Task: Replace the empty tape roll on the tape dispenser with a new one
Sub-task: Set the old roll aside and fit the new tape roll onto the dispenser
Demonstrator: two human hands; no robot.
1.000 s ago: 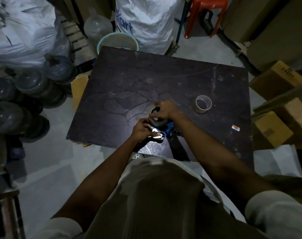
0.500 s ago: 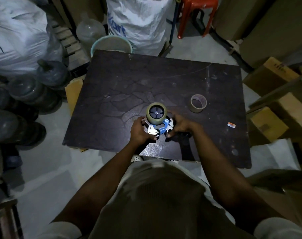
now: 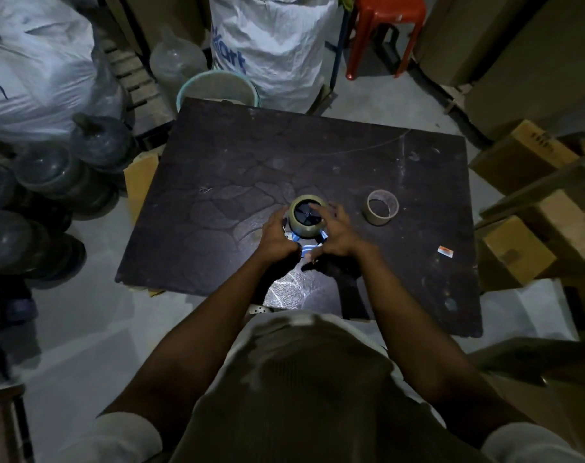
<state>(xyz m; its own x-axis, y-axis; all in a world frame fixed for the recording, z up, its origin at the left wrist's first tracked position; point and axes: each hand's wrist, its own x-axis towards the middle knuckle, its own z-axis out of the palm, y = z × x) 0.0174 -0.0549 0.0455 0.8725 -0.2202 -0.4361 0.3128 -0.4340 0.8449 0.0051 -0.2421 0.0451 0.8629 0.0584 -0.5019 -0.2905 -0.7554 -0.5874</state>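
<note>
A new olive tape roll (image 3: 305,230) sits on the black hub of the blue tape dispenser (image 3: 306,251), which rests on the dark table (image 3: 217,182) near its front edge. My left hand (image 3: 275,237) grips the dispenser's left side. My right hand (image 3: 336,233) holds the right side, its fingers spread and touching the roll's rim. The empty cardboard tape core (image 3: 382,207) lies on the table to the right, apart from both hands. Most of the dispenser body is hidden under my hands.
A small orange-and-white sticker (image 3: 445,251) lies at the table's right. Cardboard boxes (image 3: 515,252) crowd the right side, water jugs (image 3: 47,175) the left. A pale bucket (image 3: 217,90), a white sack (image 3: 271,45) and a red stool (image 3: 384,25) stand behind the table.
My right hand came off the roll's top, dropped to the dispenser's side, then lifted its fingers to the roll's rim. The roll stays seated on the hub; my left hand kept its grip.
</note>
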